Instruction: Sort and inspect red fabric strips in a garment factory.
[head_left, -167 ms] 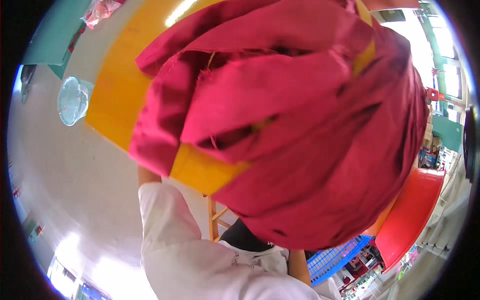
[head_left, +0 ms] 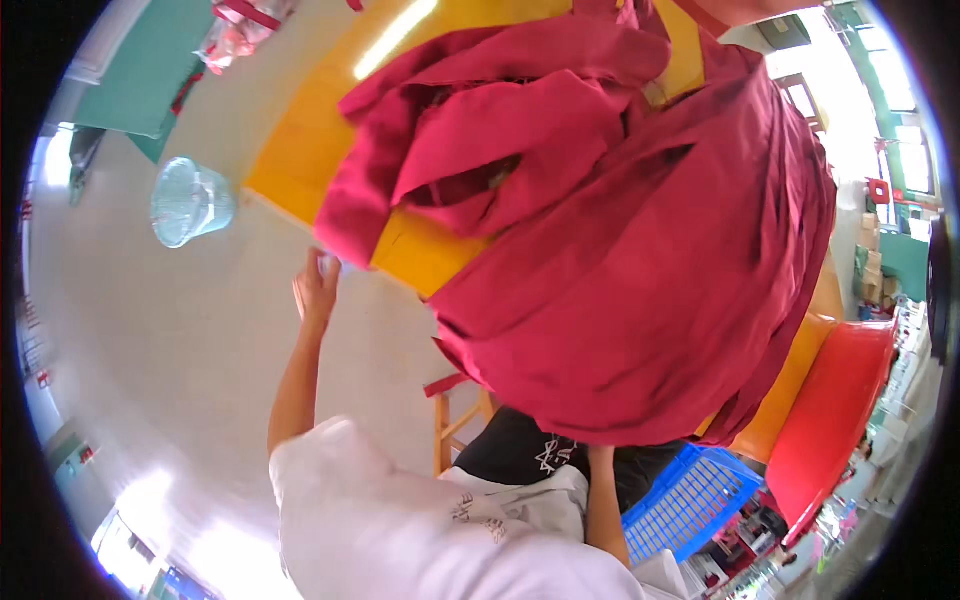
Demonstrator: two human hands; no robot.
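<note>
A big heap of dark red fabric (head_left: 620,290), in folded strips and loose drapes, covers much of the yellow tabletop (head_left: 300,165) and hangs over its near edge. My left hand (head_left: 317,288) is just off the table's left corner, below a hanging fold of the fabric. Its fingers are closed, with a small pale thing at the tips too unclear to name. My right forearm (head_left: 604,510) goes up under the near edge of the fabric, which hides my right hand and whatever it may hold.
A clear plastic bin (head_left: 190,203) stands on the floor to the left. On the right are a red curved panel (head_left: 830,420) and a blue plastic basket (head_left: 690,500). A wooden stool (head_left: 445,425) stands by my lap. A pinkish plastic bag (head_left: 235,40) is at the far left.
My left hand has come out from behind the fabric into view at the table's left corner. The fabric looks farther off and sharper, and the whole view has shifted.
</note>
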